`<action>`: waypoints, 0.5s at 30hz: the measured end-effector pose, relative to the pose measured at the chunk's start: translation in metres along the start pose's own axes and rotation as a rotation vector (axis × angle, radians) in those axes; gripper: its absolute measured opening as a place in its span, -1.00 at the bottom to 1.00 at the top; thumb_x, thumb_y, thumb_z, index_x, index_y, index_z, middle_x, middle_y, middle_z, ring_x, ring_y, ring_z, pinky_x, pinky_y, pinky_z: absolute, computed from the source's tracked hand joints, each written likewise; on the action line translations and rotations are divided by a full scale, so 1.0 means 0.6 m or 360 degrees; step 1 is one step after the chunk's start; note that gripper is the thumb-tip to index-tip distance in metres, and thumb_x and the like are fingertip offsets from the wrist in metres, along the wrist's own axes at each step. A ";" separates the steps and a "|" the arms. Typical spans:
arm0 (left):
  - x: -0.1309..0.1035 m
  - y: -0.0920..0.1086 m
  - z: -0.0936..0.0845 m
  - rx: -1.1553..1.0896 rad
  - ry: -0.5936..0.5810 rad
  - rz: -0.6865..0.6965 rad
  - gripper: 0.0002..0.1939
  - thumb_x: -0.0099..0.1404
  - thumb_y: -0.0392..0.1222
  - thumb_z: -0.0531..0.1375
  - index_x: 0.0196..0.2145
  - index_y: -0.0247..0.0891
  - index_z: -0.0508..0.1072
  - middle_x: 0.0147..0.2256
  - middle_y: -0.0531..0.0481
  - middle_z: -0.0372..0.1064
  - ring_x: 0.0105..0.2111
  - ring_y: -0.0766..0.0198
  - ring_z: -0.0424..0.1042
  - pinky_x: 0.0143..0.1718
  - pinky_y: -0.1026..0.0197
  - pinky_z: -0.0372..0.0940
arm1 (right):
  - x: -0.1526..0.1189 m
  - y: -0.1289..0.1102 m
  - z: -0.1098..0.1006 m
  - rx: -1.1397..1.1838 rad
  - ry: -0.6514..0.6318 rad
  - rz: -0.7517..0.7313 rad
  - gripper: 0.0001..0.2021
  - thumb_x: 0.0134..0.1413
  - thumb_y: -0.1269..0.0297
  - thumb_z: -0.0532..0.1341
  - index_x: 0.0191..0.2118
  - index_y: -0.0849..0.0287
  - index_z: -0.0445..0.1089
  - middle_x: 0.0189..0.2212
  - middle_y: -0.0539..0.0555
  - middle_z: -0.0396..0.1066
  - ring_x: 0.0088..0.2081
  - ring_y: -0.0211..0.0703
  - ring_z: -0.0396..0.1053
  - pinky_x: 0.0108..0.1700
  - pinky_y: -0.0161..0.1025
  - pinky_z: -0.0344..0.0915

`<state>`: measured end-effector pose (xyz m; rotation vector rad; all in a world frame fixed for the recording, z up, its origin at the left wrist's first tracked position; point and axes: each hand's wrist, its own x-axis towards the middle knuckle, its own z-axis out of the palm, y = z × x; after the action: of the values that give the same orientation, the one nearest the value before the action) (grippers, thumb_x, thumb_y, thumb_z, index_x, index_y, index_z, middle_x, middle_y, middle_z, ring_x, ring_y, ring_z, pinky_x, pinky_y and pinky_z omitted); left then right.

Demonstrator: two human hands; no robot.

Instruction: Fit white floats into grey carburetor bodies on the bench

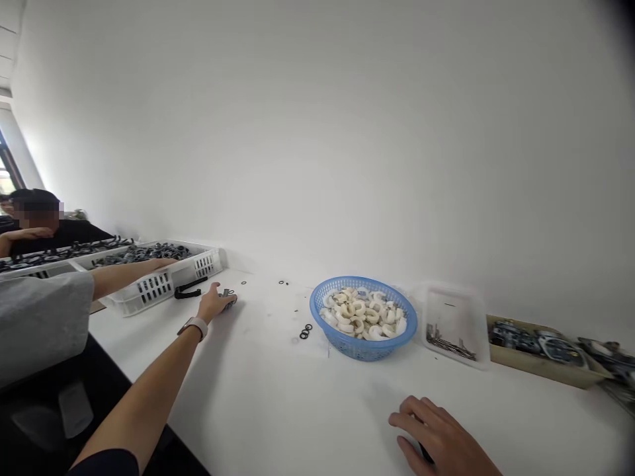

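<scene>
Left hand [211, 307]: fingers part-open at grey part [229, 301], grip unclear. Right hand [441, 437]: fingers half-curled over dark object [426, 454], hold unclear. Blue basket [363, 350] centrally placed, presumably for reach.

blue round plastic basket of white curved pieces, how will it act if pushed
The blue round plastic basket would probably slide without tipping, being wide and low. Loose white curved pieces heaped inside might shift. Its perforated wall may flex.
</scene>
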<state>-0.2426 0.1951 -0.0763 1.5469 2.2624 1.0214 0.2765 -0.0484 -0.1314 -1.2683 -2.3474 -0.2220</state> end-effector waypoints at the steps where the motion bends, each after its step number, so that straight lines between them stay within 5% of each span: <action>1: 0.000 0.003 -0.003 -0.0030 -0.0018 -0.0025 -0.63 0.45 -0.09 0.23 0.14 -0.27 0.38 0.08 -0.16 0.38 -0.03 0.07 0.47 -0.03 -0.07 0.43 | 0.002 -0.003 -0.004 0.0008 -0.0029 0.0003 -0.77 0.20 0.44 0.16 -0.17 -0.02 0.50 -0.25 0.03 0.52 -0.24 -0.10 0.53 -0.19 -0.19 0.46; 5: -0.017 0.031 -0.021 -0.0223 -0.0129 -0.0007 -0.58 0.42 0.00 0.25 0.10 -0.30 0.38 -0.01 -0.16 0.43 -0.08 0.07 0.49 -0.07 -0.05 0.42 | 0.006 -0.018 -0.019 0.0060 0.0006 0.0043 -0.75 0.22 0.49 0.10 -0.19 0.04 0.49 -0.27 0.06 0.49 -0.27 -0.09 0.49 -0.21 -0.16 0.45; 8: -0.062 0.071 -0.032 -0.0475 -0.0329 0.0167 -0.38 0.19 0.16 0.39 0.03 -0.29 0.36 -0.17 -0.18 0.54 -0.09 -0.06 0.52 -0.15 0.02 0.40 | 0.008 -0.035 -0.029 0.0100 0.0149 0.0071 -0.74 0.22 0.50 0.09 -0.23 0.05 0.48 -0.29 0.06 0.48 -0.29 -0.09 0.46 -0.25 -0.15 0.44; 13: -0.241 0.151 -0.005 -0.0941 -0.0837 0.0480 -0.43 0.26 0.29 0.25 0.01 -0.19 0.38 -0.13 -0.14 0.56 -0.11 -0.05 0.55 -0.19 0.07 0.39 | 0.015 -0.068 -0.045 -0.0084 0.0477 -0.0079 -0.68 0.22 0.40 0.19 0.08 0.11 0.43 -0.10 0.18 0.50 -0.15 0.01 0.46 -0.18 -0.07 0.48; 15: -0.332 0.185 0.017 -0.1240 -0.1249 0.0412 -0.55 0.34 0.22 0.20 -0.05 -0.21 0.41 -0.11 -0.17 0.55 -0.15 -0.02 0.55 -0.26 0.09 0.38 | 0.019 -0.077 -0.045 -0.0268 0.0611 -0.0225 -0.57 0.20 0.36 0.25 0.19 0.16 0.37 0.02 0.24 0.48 -0.05 0.07 0.45 -0.09 -0.01 0.48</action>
<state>-0.0714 0.0461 -0.0518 1.4970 0.9925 0.9419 0.2416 -0.0755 -0.0989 -1.0237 -2.1168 -0.6602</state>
